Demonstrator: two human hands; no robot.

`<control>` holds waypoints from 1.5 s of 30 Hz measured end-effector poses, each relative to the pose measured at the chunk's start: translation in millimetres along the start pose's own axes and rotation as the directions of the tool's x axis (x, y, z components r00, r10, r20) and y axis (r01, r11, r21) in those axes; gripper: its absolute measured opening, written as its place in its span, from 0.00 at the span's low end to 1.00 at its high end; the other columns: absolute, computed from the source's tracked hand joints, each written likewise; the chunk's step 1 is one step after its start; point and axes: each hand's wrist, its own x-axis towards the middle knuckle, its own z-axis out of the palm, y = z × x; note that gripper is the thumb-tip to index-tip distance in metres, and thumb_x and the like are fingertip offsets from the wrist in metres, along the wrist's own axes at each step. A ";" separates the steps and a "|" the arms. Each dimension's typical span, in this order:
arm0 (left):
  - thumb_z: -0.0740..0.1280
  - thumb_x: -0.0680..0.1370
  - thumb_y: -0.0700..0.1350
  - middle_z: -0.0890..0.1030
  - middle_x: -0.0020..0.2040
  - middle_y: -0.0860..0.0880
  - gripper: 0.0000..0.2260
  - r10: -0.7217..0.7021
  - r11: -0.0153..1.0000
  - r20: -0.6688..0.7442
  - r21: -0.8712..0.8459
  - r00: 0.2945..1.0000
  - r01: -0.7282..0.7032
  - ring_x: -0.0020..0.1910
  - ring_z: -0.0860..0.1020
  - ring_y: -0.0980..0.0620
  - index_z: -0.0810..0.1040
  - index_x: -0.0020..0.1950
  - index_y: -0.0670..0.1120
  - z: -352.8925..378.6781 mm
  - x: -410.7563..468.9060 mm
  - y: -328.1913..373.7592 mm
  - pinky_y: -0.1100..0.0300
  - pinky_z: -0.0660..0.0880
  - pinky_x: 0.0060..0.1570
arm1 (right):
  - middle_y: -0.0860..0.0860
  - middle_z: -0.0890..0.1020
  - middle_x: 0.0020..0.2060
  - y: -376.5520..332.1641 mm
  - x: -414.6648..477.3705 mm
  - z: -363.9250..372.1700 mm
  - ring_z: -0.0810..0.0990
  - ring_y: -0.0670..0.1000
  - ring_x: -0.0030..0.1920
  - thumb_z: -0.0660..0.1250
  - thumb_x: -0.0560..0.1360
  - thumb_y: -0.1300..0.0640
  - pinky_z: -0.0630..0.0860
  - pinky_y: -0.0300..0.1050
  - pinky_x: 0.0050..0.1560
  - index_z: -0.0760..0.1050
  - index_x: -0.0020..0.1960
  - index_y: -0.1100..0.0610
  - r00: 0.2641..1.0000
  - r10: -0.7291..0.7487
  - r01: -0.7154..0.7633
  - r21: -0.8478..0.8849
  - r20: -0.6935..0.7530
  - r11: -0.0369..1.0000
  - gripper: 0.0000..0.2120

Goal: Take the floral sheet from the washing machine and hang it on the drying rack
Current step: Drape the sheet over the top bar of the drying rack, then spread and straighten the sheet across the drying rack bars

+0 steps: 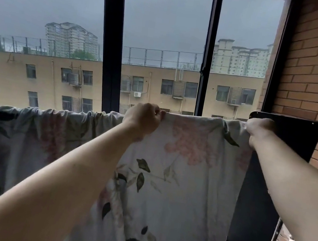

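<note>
Left hand (142,118) and right hand (256,130) both pinch the sheet (181,186) top edge taut, its left part bunched, window (162,27) behind.

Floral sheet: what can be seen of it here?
The floral sheet is thin pale cloth printed with faded pink blossoms and dark green leaves, hanging before the window. Its left part hangs from a puckered top edge; the support is hidden. The left hand and right hand grip the top edge, holding the right part higher and stretched flat.
</note>
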 end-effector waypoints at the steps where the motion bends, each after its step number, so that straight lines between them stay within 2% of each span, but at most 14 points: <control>1: 0.57 0.81 0.59 0.81 0.37 0.48 0.19 0.027 0.997 0.030 0.067 0.999 -0.029 0.37 0.78 0.46 0.79 0.42 0.49 2.7 -0.7 3.9 0.56 0.74 0.35 | 0.56 0.79 0.59 4.8 -0.4 -3.1 0.80 0.54 0.55 0.69 0.72 0.59 0.79 0.49 0.56 0.74 0.64 0.62 0.999 0.016 -0.017 0.019 0.049 1.000 0.21; 4: 0.52 0.81 0.64 0.79 0.35 0.51 0.23 0.089 0.972 0.045 0.215 0.995 -0.097 0.35 0.75 0.50 0.76 0.39 0.51 16.7 -0.1 18.1 0.58 0.67 0.34 | 0.57 0.79 0.39 22.0 -10.7 -11.8 0.81 0.52 0.26 0.65 0.77 0.65 0.76 0.39 0.26 0.77 0.46 0.61 0.962 0.087 -0.088 -0.008 0.260 0.996 0.03; 6: 0.50 0.82 0.63 0.80 0.38 0.49 0.23 0.113 0.959 0.025 0.259 0.993 -0.115 0.36 0.75 0.48 0.77 0.42 0.51 24.4 0.0 23.1 0.57 0.66 0.36 | 0.59 0.77 0.37 37.0 -11.2 -7.7 0.79 0.49 0.22 0.61 0.78 0.67 0.72 0.35 0.22 0.75 0.41 0.63 0.961 0.087 -0.078 -0.042 0.262 0.996 0.08; 8: 0.48 0.82 0.62 0.82 0.42 0.48 0.24 0.137 0.941 0.007 0.312 0.991 -0.132 0.37 0.75 0.47 0.79 0.48 0.50 31.9 1.0 27.0 0.56 0.65 0.37 | 0.60 0.79 0.49 48.9 -1.9 -2.0 0.81 0.49 0.39 0.66 0.78 0.63 0.75 0.38 0.37 0.76 0.54 0.66 0.993 0.009 -0.009 0.001 0.119 1.000 0.07; 9: 0.47 0.83 0.61 0.82 0.44 0.47 0.24 0.149 0.926 -0.006 0.351 0.989 -0.137 0.38 0.76 0.46 0.79 0.51 0.50 34.7 0.5 28.0 0.55 0.66 0.38 | 0.57 0.77 0.55 51.5 1.2 0.3 0.78 0.50 0.48 0.66 0.79 0.59 0.75 0.41 0.46 0.72 0.62 0.63 0.998 -0.037 0.036 0.015 0.055 0.999 0.14; 12: 0.49 0.83 0.60 0.80 0.57 0.45 0.22 0.174 0.900 -0.033 0.412 0.984 -0.146 0.54 0.77 0.44 0.74 0.63 0.48 45.4 -9.7 27.0 0.48 0.67 0.57 | 0.45 0.70 0.49 59.6 1.4 12.9 0.70 0.48 0.50 0.59 0.83 0.58 0.71 0.39 0.56 0.57 0.75 0.60 0.999 -0.030 0.032 0.086 -0.030 0.996 0.22; 14: 0.53 0.82 0.59 0.70 0.72 0.43 0.25 0.254 0.899 -0.090 0.388 0.963 -0.201 0.71 0.67 0.42 0.66 0.73 0.45 60.0 -28.2 21.1 0.44 0.56 0.72 | 0.49 0.70 0.54 74.0 -12.4 23.4 0.73 0.55 0.60 0.62 0.82 0.55 0.66 0.49 0.66 0.55 0.75 0.67 0.986 -0.096 0.096 -0.008 -0.139 0.995 0.29; 17: 0.56 0.82 0.53 0.52 0.80 0.41 0.29 0.414 0.873 -0.118 0.334 0.903 -0.356 0.79 0.49 0.41 0.55 0.80 0.42 95.2 -79.4 7.6 0.39 0.49 0.75 | 0.63 0.70 0.69 116.9 -51.0 31.0 0.70 0.61 0.69 0.63 0.79 0.44 0.64 0.54 0.66 0.60 0.75 0.63 0.951 -0.183 0.145 -0.161 -0.249 0.976 0.33; 22: 0.58 0.80 0.51 0.58 0.79 0.46 0.27 0.441 0.856 0.159 0.221 0.884 -0.467 0.79 0.56 0.45 0.61 0.79 0.46 147.6 -194.5 -41.7 0.44 0.53 0.76 | 0.60 0.65 0.75 224.3 -125.8 50.5 0.65 0.60 0.74 0.62 0.80 0.41 0.55 0.49 0.72 0.57 0.79 0.63 0.945 -0.298 0.257 -0.263 -0.133 0.930 0.37; 28: 0.64 0.73 0.47 0.78 0.64 0.48 0.22 0.298 0.917 0.444 0.111 0.845 -0.382 0.59 0.77 0.48 0.73 0.67 0.50 143.8 -323.8 -124.2 0.54 0.66 0.64 | 0.59 0.64 0.76 327.1 -201.6 68.2 0.64 0.62 0.75 0.65 0.80 0.48 0.64 0.60 0.72 0.53 0.80 0.60 0.989 0.002 0.056 -0.395 0.145 0.917 0.36; 33: 0.66 0.72 0.50 0.80 0.51 0.53 0.13 0.172 0.956 0.502 0.122 0.848 -0.266 0.45 0.81 0.51 0.76 0.56 0.53 110.5 -413.3 -160.0 0.56 0.77 0.49 | 0.63 0.76 0.66 367.2 -265.5 83.6 0.74 0.65 0.66 0.67 0.79 0.57 0.68 0.54 0.67 0.57 0.76 0.66 0.913 0.202 -0.031 -0.432 0.356 0.901 0.31; 37: 0.71 0.69 0.44 0.82 0.47 0.53 0.20 0.055 0.991 0.554 0.068 0.831 -0.111 0.37 0.82 0.52 0.74 0.59 0.54 81.2 -470.1 -188.6 0.62 0.77 0.36 | 0.65 0.73 0.68 369.7 -317.0 92.9 0.73 0.67 0.66 0.65 0.80 0.57 0.69 0.54 0.65 0.55 0.77 0.63 0.832 0.300 -0.017 -0.518 0.467 0.855 0.31; 41: 0.64 0.76 0.49 0.79 0.53 0.56 0.12 -0.314 0.948 0.681 0.181 0.661 0.263 0.54 0.79 0.53 0.75 0.60 0.54 57.2 -532.6 -229.5 0.59 0.71 0.54 | 0.63 0.72 0.70 373.9 -367.0 105.2 0.71 0.67 0.68 0.64 0.80 0.53 0.67 0.54 0.67 0.55 0.78 0.59 0.747 0.352 0.061 -0.586 0.564 0.808 0.31; 45: 0.66 0.76 0.49 0.78 0.56 0.55 0.13 -0.469 0.855 0.689 0.199 0.552 0.479 0.58 0.77 0.52 0.75 0.60 0.52 28.1 -590.5 -272.1 0.63 0.69 0.55 | 0.61 0.76 0.67 367.8 -421.3 119.6 0.75 0.64 0.64 0.66 0.79 0.55 0.69 0.45 0.57 0.55 0.78 0.58 0.690 0.397 0.102 -0.624 0.605 0.775 0.32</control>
